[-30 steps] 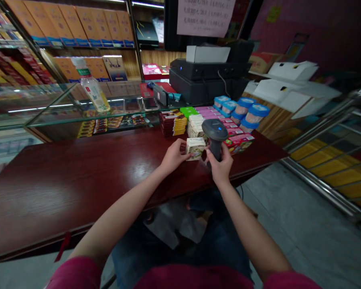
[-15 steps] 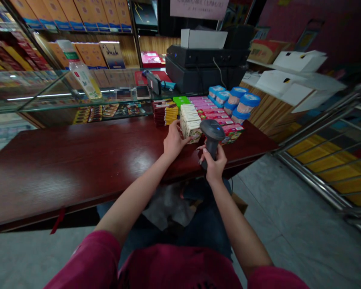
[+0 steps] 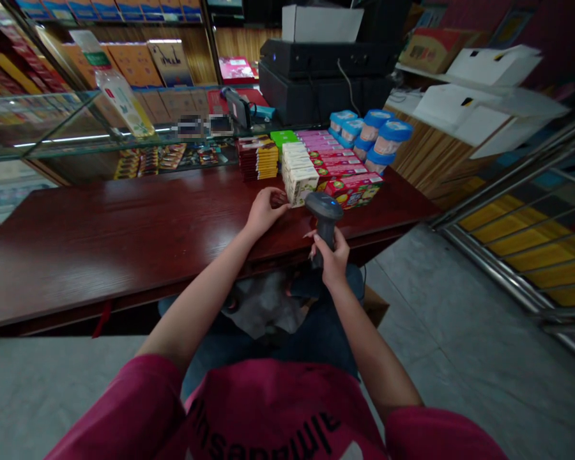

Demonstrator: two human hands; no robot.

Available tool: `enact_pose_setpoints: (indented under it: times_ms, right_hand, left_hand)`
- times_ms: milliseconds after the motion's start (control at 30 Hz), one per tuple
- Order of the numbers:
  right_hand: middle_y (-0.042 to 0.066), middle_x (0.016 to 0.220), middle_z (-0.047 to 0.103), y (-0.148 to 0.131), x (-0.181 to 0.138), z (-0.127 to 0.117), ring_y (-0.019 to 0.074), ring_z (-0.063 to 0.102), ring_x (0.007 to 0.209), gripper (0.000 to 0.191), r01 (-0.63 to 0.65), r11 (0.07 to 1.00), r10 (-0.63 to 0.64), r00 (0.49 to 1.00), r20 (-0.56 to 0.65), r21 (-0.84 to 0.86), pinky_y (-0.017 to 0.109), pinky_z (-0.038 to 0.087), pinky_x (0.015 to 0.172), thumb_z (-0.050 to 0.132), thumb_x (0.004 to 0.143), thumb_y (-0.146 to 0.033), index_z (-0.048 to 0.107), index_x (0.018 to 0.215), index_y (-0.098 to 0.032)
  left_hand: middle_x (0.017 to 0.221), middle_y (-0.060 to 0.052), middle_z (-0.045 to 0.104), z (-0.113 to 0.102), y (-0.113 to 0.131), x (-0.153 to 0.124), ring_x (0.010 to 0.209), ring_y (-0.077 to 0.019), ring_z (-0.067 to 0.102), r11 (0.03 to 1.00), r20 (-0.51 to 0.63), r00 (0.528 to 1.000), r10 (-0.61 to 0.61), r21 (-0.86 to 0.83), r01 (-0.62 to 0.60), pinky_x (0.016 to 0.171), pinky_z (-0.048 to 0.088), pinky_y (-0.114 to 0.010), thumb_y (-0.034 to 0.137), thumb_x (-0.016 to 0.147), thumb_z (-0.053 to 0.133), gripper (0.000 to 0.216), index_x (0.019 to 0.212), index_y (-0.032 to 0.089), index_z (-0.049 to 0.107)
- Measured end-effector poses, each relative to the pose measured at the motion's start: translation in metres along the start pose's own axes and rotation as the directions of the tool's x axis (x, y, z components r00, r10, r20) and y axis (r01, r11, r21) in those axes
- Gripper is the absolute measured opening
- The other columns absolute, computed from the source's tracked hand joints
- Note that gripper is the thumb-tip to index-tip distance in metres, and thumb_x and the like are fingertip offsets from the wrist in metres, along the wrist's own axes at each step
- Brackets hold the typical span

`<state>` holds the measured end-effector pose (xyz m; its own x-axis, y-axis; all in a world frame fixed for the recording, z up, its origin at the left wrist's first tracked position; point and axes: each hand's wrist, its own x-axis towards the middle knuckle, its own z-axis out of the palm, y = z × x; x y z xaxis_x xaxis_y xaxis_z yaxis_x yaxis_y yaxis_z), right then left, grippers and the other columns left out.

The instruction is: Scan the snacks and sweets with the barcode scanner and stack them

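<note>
My right hand (image 3: 334, 257) is closed round the grip of a dark handheld barcode scanner (image 3: 322, 210), held upright over the front edge of the dark red wooden counter (image 3: 124, 230). My left hand (image 3: 264, 211) rests on the counter with loosely bent fingers and holds nothing. Its fingertips lie just left of the front white carton (image 3: 301, 186), which stands at the near end of a row of white cartons (image 3: 293, 160).
Beside the white row lie pink boxes (image 3: 333, 161), a red printed box (image 3: 354, 189), a stack of dark bars (image 3: 256, 158) and blue-lidded tubs (image 3: 378, 135). Behind are a black register (image 3: 323, 76) and a glass showcase (image 3: 67, 131) with a bottle (image 3: 123, 99). A metal railing (image 3: 517, 211) runs at right.
My left hand carried the white carton away from the scanner, set it at the front of the white row and let go. My right hand drew the scanner back toward me.
</note>
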<state>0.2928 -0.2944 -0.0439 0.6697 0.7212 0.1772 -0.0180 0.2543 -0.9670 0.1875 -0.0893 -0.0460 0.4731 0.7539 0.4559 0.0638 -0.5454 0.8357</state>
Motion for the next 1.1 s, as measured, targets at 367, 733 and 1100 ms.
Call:
enact_pose_setpoints:
  times_ms: [367,733,1100]
  right_hand:
    - [-0.002,0.083,0.076,-0.006,0.027,0.01,0.0089,0.053,0.043,0.031,0.086,0.99,-0.084,0.996,-0.02,0.109,0.025,0.047,0.043,0.081,0.079,-0.043,0.062,0.097,-0.025]
    - [-0.001,0.087,0.077,-0.026,0.046,0.034,0.0098,0.054,0.046,0.031,0.066,0.99,-0.074,0.996,0.059,0.127,0.027,0.048,0.046,0.079,0.08,-0.045,0.063,0.1,-0.026]
    - [0.0,0.084,0.075,-0.019,0.09,0.148,0.0087,0.052,0.048,0.033,-0.267,0.953,0.137,0.804,0.579,0.146,0.024,0.045,0.045,0.083,0.075,-0.043,0.064,0.092,-0.023]
  left_hand:
    - [0.126,-0.01,0.055,0.042,0.005,0.023,0.116,-0.0271,0.065,0.994,-0.234,0.972,0.04,0.11,-0.014,0.106,0.057,-0.048,0.02,0.073,0.095,0.057,0.117,0.023,0.058]
    - [0.116,-0.009,0.073,-0.022,-0.018,0.014,0.115,-0.0265,0.071,0.96,0.04,0.999,-0.032,-0.276,0.041,0.108,0.057,-0.049,0.025,0.076,0.09,0.049,0.111,0.022,0.056]
    - [0.119,-0.011,0.079,-0.203,-0.066,0.006,0.111,-0.0272,0.076,0.874,-0.23,0.921,-0.315,-0.448,0.187,0.1,0.063,-0.043,0.05,0.065,0.098,0.066,0.114,0.018,0.066]
